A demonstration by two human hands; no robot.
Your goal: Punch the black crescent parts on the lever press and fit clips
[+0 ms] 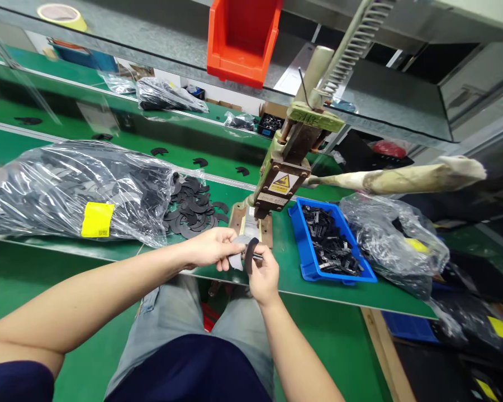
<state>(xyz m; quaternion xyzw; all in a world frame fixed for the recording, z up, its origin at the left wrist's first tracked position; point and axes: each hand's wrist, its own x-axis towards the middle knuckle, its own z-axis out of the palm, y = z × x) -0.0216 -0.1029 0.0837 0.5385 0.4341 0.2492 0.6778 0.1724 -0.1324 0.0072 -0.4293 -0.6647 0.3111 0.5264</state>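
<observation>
My left hand (212,248) pinches a light grey curved piece (236,261) between thumb and fingers. Close beside it, my right hand (265,277) grips a black curved piece (250,255); something thin and metallic by its fingers is too small to name. The two pieces overlap in view, and whether they are joined I cannot tell. Both hands are at the table's front edge, just before the base of a hand press (281,181). To the left lies a loose pile of black curved pieces (193,209), spilling from a clear plastic bag (67,184) with a yellow label.
Right of the press stands a blue bin (304,254) full of small black parts. Its long lever (398,177) juts out rightward above another plastic bag (396,240). An orange bin (245,72) and a tape roll (62,17) sit on the shelf overhead. Several black pieces (200,162) lie behind.
</observation>
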